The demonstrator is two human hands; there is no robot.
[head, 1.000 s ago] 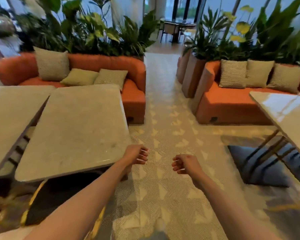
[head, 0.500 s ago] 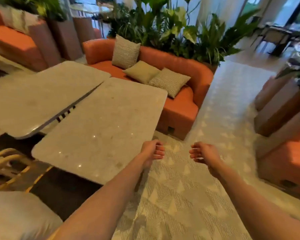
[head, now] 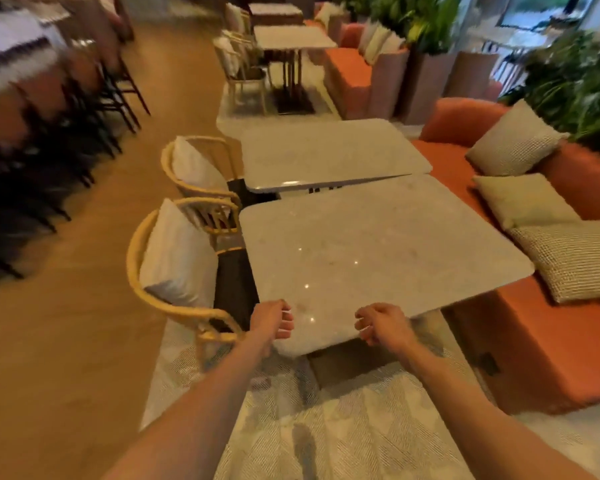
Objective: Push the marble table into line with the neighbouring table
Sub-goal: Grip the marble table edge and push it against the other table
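Centrally, the marble table [head: 378,251] is seen set at a skew: its far edge runs at an angle to the near edge of the neighbouring table [head: 329,154], so that a wedge-shaped gap is left open on the chair side and narrows toward the sofa side, where the two tops come nearly together; whether they touch there cannot be told. Both bare forearms are extended toward the near corner of the marble table. The left hand [head: 272,320] is held at the near-left edge with its fingers [head: 284,325] loosely curled inward, nothing being gripped; contact with the edge cannot be confirmed. The right hand [head: 381,323] is held at the near-right edge in like fashion, fingers half curled and empty, the knuckles overlapping the rim of the top. Two rattan chairs are noted along the left side, the nearer chair [head: 174,271] with a white cushion standing just beside the marble table, the farther chair [head: 194,168] beside the neighbouring one. An orange sofa [head: 551,341] is recorded along the right side, carrying several beige cushions [head: 568,258], with green plants [head: 579,81] behind it. A pale patterned rug [head: 361,427] is seen underfoot, wooden flooring to the left. The far left background is blurred.
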